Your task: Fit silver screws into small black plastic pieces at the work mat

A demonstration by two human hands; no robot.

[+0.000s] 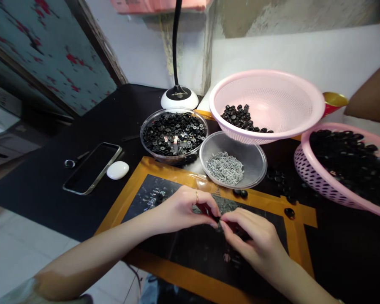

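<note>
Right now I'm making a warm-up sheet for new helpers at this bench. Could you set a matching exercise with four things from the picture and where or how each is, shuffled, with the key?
Column one
1. left hand
2. phone
3. silvery pins
4. small black piece

Column two
A. heaped in a clear bowl
B. between the fingertips, where the left hand meets the right hand
C. lying beside a white oval object
D. wearing a gold-coloured ring

Right pairs: 1-D, 2-C, 3-A, 4-B
</note>
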